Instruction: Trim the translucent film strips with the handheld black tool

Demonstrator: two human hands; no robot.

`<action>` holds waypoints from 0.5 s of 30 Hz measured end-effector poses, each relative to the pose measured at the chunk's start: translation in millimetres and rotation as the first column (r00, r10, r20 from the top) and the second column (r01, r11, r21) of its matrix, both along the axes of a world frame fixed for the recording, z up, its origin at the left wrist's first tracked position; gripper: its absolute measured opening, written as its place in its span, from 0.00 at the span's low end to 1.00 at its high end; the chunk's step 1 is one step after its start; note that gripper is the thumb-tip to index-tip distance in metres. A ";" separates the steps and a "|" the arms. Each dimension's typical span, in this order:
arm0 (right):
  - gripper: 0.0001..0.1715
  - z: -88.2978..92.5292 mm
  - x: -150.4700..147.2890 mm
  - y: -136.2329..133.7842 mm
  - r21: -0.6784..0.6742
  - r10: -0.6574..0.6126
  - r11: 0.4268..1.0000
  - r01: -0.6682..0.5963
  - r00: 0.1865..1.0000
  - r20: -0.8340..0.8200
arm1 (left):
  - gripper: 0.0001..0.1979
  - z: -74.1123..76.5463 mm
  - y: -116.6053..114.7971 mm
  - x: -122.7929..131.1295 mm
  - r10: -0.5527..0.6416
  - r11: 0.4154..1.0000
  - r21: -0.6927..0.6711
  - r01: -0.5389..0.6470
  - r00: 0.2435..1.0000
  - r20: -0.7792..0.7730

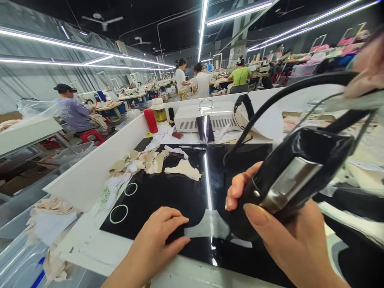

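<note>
My right hand (288, 236) is wrapped around a black corded handheld tool (295, 172) with a metal plate on its side. The tool's lower end is low over the black work surface, at the right of a thin grey cut piece (207, 226); I cannot tell whether it touches the piece. My left hand (163, 236) lies on the surface at the left end of that piece, thumb and index finger apart, fingertips at its edge. Further back rests a cream fabric piece (183, 170), beside a heap of beige and cream fabric parts (144, 162).
Two pale rings (118, 214) lie on the left. Behind are a white vented box (192, 118), a phone (205, 129), a red container (150, 121) and a jar (159, 111). A thick black cable (270, 98) arches at right. Several people sit or stand further off.
</note>
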State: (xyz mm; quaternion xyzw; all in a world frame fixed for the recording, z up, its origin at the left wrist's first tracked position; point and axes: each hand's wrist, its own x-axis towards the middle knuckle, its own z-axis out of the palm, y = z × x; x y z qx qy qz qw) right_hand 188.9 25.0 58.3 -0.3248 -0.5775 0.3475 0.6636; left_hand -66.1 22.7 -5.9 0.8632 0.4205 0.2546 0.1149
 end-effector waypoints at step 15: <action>0.15 -13.6 -68.3 16.9 -0.011 0.151 0.987 -0.159 0.957 -0.246 | 0.19 -10.8 -8.6 4.7 0.014 0.999 -0.049 -0.007 0.986 0.165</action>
